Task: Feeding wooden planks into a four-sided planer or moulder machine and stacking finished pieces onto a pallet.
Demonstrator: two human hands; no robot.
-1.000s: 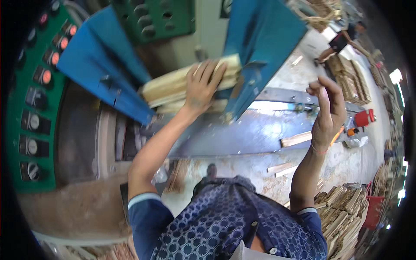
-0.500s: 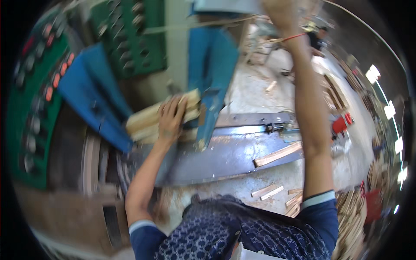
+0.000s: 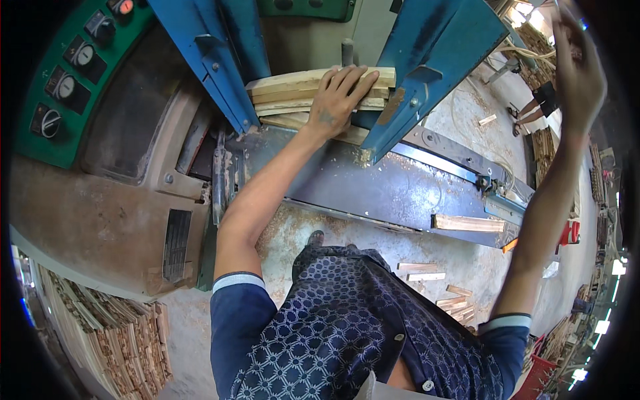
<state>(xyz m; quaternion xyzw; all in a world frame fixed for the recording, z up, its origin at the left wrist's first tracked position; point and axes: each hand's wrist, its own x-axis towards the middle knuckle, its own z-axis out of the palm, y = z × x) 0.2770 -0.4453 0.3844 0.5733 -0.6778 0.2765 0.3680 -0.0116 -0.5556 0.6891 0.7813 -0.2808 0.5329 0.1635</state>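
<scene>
1. 10 o'c: curved green control panel [image 3: 30,130] w/ round knobs. 8 o'c, low: tall pile of rough brown wood strips [image 3: 123,337].
2. 11 o'c: slanted blue metal L upright [image 3: 217,67], bolted.
3. 11–12 o'c: stack of pale sawn wood strips [image 3: 283,92], several layers, lying lengthwise b/w uprights, above table.
4. 12 o'c: L hand [image 3: 332,107] on stack, fingers spread over its front & top edge; thumb hidden, can't tell if gripping.
5. Center to 3 o'c: long grey metal table [image 3: 373,183], sawdust-flecked.
6. 1 o'c: slanted blue metal R upright [image 3: 437,57], at stack's R end.
7. 4 o'c: short loose wood strips [image 3: 427,276] on floor. 3 o'c: single pale wood strip [image 3: 470,223], flat on table.
8. 2 o'c: R hand [image 3: 580,77] raised, well apart from stack; blurred, can't tell if open/closed.
</scene>
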